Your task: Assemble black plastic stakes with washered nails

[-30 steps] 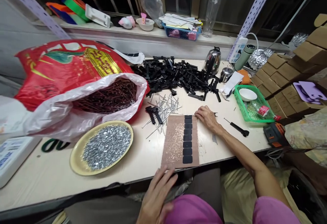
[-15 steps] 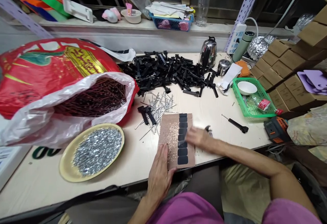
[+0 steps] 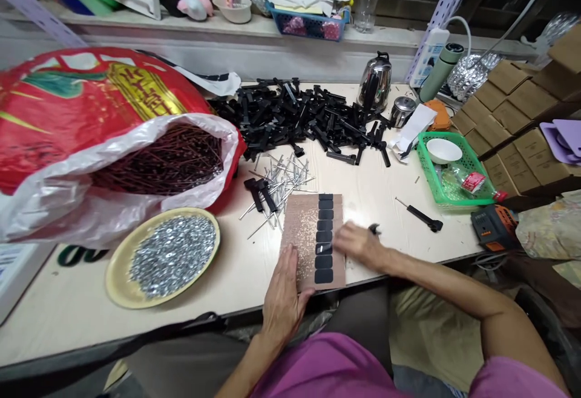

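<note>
**Q:** State the position of the brown board.

**A:** The brown board (image 3: 307, 238) lies flat at the near edge of the tabletop (image 3: 376, 186), directly before the person. Its column of black patches (image 3: 324, 236) runs down the right side, nearest the right hand (image 3: 361, 248), which probably suits that hand's reach.

**Q:** Left hand?

**A:** The left hand (image 3: 282, 292) rests on the board's lower left, fingers extended and close together, gripping nothing. In my judgement it keeps the board from sliding.

**Q:** And the right?

**A:** At the board's right edge, beside the patches, fingers curled. Blur hides their tips; whether they have hold of anything, I cannot tell.

**Q:** Account for the surrounding stock.

**A:** Loose metal pins (image 3: 290, 175) lie just beyond the board. A heap of black pieces (image 3: 313, 117) sits farther back, presumably to leave working room. The dish (image 3: 114, 289) stands to the left, its rim apparently containing the small metal parts (image 3: 175, 256). Behind it, the red bag (image 3: 86, 98) lies with its mouth facing the person, seemingly for access to the dark rods (image 3: 167, 159) inside.
</note>
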Demonstrator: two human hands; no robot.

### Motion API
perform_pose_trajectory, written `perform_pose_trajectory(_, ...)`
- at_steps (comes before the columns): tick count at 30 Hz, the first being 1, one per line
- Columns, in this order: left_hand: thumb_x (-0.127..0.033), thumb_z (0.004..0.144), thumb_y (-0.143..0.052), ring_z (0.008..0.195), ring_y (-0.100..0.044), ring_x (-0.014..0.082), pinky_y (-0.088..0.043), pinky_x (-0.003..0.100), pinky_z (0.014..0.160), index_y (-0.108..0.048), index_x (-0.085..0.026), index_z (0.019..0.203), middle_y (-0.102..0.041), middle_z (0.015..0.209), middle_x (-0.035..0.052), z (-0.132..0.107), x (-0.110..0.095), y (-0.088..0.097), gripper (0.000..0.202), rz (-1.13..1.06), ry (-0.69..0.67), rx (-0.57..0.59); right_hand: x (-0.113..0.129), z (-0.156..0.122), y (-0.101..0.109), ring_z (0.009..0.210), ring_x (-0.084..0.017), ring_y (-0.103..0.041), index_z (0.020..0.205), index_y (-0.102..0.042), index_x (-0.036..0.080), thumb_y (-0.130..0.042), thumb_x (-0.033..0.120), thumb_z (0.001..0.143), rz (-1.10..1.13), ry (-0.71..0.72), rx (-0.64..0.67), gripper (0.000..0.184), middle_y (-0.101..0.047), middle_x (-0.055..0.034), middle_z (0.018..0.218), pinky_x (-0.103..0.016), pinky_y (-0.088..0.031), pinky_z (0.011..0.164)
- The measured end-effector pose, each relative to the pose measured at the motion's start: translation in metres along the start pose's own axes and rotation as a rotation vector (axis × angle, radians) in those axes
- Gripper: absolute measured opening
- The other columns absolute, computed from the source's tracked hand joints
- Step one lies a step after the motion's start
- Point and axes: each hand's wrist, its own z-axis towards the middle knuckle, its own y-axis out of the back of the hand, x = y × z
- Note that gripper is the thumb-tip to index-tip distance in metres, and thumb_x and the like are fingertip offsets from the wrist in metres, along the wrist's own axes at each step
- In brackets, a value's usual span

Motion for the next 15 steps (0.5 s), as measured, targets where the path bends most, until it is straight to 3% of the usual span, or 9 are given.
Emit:
perform_pose_trajectory(3, -0.051, 0.094, -0.029, 0.137, -0.037, 0.0267, -0.039, 0.041, 0.107, -0.008, -0.019, 0.151, -0.037, 0.15, 0.0167, 0.001, -0.001, 0.001, 0.069, 0.002, -0.004, 0.007, -0.019, 0.01, 0.01, 0.082, -0.019, -0.05, 0.09, -0.067, 0.014, -0.039, 0.024, 0.099, -0.023, -0.159, -0.053, 0.031, -0.062, -0.008, 0.086, -0.031, -0.05, 0.067)
perform_pose_trajectory(9, -0.049, 0.095, -0.031, 0.136, -0.038, 0.026, -0.041, 0.04, 0.105, -0.009, -0.019, 0.151, -0.039, 0.148, 0.017, 0.002, -0.003, 0.001, 0.067, 0.025, -0.007, -0.004, -0.051, 0.037, 0.017, 0.084, -0.019, -0.048, 0.09, -0.066, 0.014, -0.04, 0.023, 0.098, -0.043, -0.196, -0.056, 0.029, -0.061, -0.0084, 0.087, -0.032, -0.05, 0.074)
perform_pose_trajectory(13, -0.048, 0.095, -0.03, 0.137, -0.037, 0.0262, -0.042, 0.041, 0.104, -0.008, -0.019, 0.151, -0.041, 0.147, 0.0177, 0.002, -0.002, 0.0, 0.066, 0.041, -0.019, -0.011, -0.046, 0.037, 0.006, 0.081, -0.019, -0.048, 0.087, -0.066, 0.013, -0.038, 0.02, 0.098, -0.07, -0.264, -0.043, 0.031, -0.06, -0.0087, 0.084, -0.031, -0.049, 0.07)
perform_pose_trajectory(15, -0.048, 0.095, -0.03, 0.137, -0.037, 0.0263, -0.042, 0.041, 0.104, -0.009, -0.019, 0.151, -0.041, 0.146, 0.0183, 0.003, -0.002, 0.0, 0.066, 0.045, -0.027, -0.017, -0.032, 0.031, 0.002, 0.078, -0.018, -0.048, 0.082, -0.065, 0.014, -0.033, 0.017, 0.099, -0.037, -0.172, 0.015, 0.036, -0.059, -0.0076, 0.079, -0.029, -0.047, 0.065)
